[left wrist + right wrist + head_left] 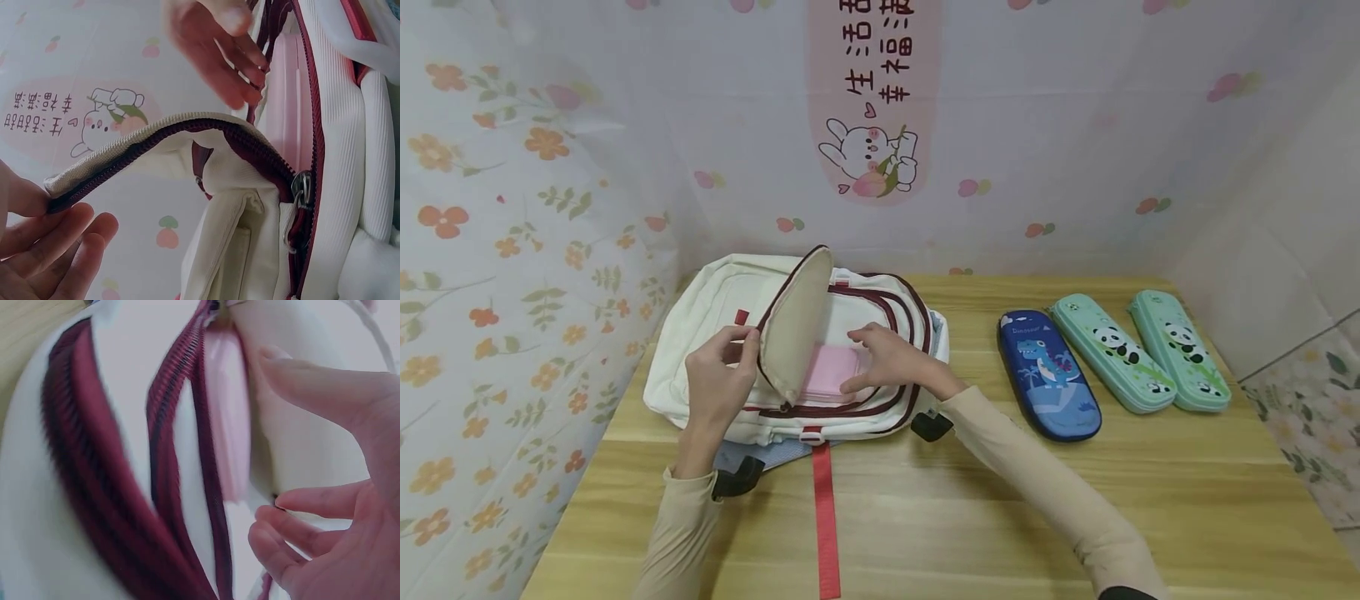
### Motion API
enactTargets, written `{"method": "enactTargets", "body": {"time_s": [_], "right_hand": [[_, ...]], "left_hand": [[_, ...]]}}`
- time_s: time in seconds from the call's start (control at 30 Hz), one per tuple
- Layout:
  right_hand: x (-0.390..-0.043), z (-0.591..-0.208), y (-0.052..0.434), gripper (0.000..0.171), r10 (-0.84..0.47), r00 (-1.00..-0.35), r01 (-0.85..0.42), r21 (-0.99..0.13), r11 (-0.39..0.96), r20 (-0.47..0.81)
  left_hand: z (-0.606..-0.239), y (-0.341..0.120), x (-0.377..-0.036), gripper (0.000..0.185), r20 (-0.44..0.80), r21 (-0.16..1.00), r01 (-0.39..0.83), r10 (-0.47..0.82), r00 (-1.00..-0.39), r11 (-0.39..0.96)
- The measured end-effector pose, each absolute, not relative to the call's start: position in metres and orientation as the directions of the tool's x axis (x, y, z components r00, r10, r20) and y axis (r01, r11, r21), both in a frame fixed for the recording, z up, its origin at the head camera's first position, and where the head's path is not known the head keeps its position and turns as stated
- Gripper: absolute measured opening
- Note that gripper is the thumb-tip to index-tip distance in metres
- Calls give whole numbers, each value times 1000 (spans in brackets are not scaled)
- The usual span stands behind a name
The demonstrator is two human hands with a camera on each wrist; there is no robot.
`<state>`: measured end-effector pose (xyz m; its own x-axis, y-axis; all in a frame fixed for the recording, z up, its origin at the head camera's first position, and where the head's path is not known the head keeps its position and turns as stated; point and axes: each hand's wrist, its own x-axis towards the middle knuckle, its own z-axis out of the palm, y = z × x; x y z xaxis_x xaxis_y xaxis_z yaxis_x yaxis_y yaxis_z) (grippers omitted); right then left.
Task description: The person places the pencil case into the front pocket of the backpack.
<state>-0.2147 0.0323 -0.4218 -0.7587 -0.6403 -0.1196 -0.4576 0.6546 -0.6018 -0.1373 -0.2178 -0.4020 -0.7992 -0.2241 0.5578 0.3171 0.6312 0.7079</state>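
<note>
A white backpack (700, 333) with dark red zippers lies on the table, its front pocket unzipped. My left hand (722, 375) pinches the edge of the raised pocket flap (797, 325) between thumb and fingers; the left wrist view shows this grip on the flap (169, 128) closely. Inside the pocket sits a pink case (831, 371), partly hidden by the flap. My right hand (891, 362) hovers over the pocket beside the pink case, fingers spread and loosely bent. In the right wrist view, nothing lies between the thumb and fingers of that hand (337, 494), and the pink case (226, 419) stands apart from them.
Right of the backpack lie a dark blue dinosaur pencil case (1049, 375) and two mint green panda pencil cases, one nearer (1112, 354) and one farther right (1180, 350). A red strap (825, 525) hangs from the backpack toward the table's front. A patterned cloth (1037, 150) covers the wall behind.
</note>
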Motion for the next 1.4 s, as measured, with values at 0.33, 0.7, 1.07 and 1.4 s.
{"method": "enactTargets", "body": {"time_s": [0.33,0.7,1.07,1.4], "right_hand": [[-197,-405,98,78,-561,-827,-434,-595,677,-35],[-170,-409,170,85,-311,-951,-259,-552,793,-1],[-141,-420,230,92,-129,-992,-111,-439,891,-12],[-117,-439,259,116,-3,-994,38,-383,923,-106]], "left_hand": [[-405,-211,-137,10,561,708,342,-199,-803,618],[-406,-207,-136,11,544,713,333,-187,-818,616],[-405,-205,-136,11,550,705,349,-165,-818,618],[-402,-200,-135,9,562,681,352,-151,-813,643]]}}
